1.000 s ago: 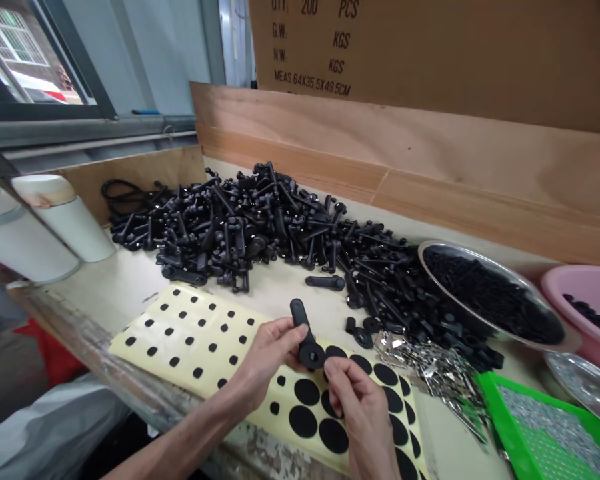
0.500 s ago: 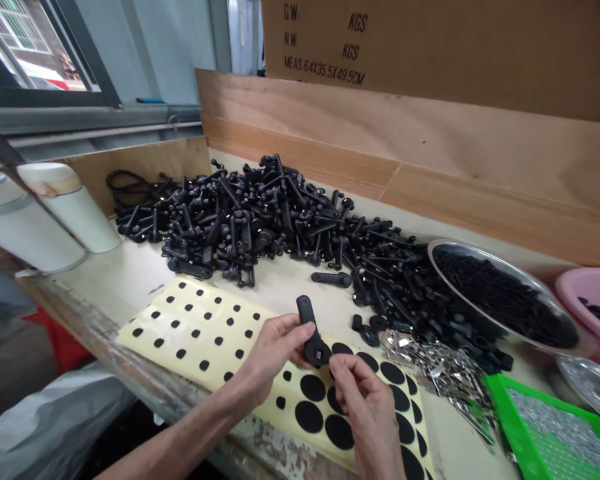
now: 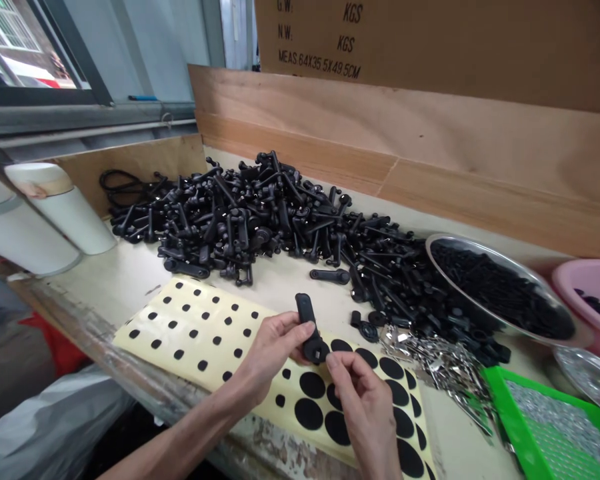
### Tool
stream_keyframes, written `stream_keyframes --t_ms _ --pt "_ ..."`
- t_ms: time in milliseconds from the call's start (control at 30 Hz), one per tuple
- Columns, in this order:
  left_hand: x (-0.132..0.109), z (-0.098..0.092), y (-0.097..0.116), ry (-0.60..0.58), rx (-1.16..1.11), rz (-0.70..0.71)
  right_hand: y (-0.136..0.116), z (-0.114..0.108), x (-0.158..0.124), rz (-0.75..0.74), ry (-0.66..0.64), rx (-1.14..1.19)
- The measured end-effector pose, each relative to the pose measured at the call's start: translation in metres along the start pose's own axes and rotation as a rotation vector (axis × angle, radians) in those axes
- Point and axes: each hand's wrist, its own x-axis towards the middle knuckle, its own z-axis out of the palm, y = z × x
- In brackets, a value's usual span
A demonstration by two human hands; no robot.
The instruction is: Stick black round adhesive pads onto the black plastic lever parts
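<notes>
My left hand [image 3: 275,347] grips a black window crank handle [image 3: 307,312] between thumb and fingers. The handle's narrow arm points up and away, and its round end with a square metal-lined hole faces me. At the edge of that round end, my right hand [image 3: 363,400] is closed in a pinch. Whatever lies between its fingertips is hidden. Below both hands spreads a yellow backing sheet [image 3: 169,343] with small black pads on the left part. Large round black stickers [image 3: 309,413] fill the part under my right hand.
Behind lies a big heap of black crank handles [image 3: 240,220]. To the right are metal clips [image 3: 445,363], a steel bowl [image 3: 433,257] of black parts, a pink basin [image 3: 570,283] and a green tray [image 3: 525,433]. Two pale flasks [image 3: 87,220] stand left.
The view has shifted slightly. The crank handle has tilted a little in my left hand, and my right fingertips stay at its round end.
</notes>
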Motion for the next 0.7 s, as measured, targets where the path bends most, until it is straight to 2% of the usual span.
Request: stream_keyframes --t_ms 167,333,433,700 --pt "-0.003 0.002 0.000 -0.032 0.003 0.053 0.001 0.004 -0.002 -0.306 0.106 -0.265" --pt "-0.007 0.009 -0.002 0.047 0.189 0.170 0.003 0.009 -0.002 -0.508 0.246 -0.611" --pt "-0.007 0.011 -0.004 0.092 0.311 0.217 0.005 0.010 -0.003 -0.527 0.299 -0.802" --pt "0.000 0.009 -0.004 0.059 0.061 0.076 0.008 0.004 -0.004 -0.518 0.268 -0.891"
